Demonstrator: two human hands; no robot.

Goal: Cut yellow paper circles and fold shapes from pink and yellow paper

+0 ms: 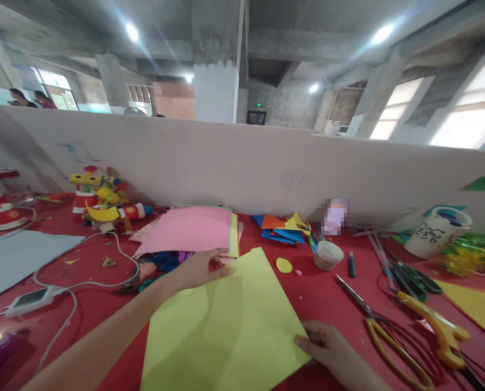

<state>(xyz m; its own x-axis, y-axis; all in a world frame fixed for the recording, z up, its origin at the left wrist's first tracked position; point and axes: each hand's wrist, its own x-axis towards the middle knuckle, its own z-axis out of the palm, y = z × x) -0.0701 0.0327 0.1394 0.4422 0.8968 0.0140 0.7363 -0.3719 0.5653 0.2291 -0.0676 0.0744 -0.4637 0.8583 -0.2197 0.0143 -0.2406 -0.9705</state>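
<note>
A large yellow sheet of paper [226,326] is held at a tilt over the red table, close in front of me. Its far left edge is pinched by my left hand [202,269], whose thumb and fingertips meet the sheet near its top corner. My right hand [321,345] grips the right edge, the thumb on top and the fingers beneath. Just beyond the left hand lies a stack of pink sheets [189,231], with blue and yellow sheets showing along its side. A small yellow paper disc [284,265] rests to the right of the sheet's far corner.
Scissors [372,312] and a yellow glue gun [433,326] lie at the right. A white tub [327,255] and a lettered cup [438,233] stand farther back. White cable [120,247] loops across the left, near paper-cup figures [85,198]. A pale partition [242,163] closes the back.
</note>
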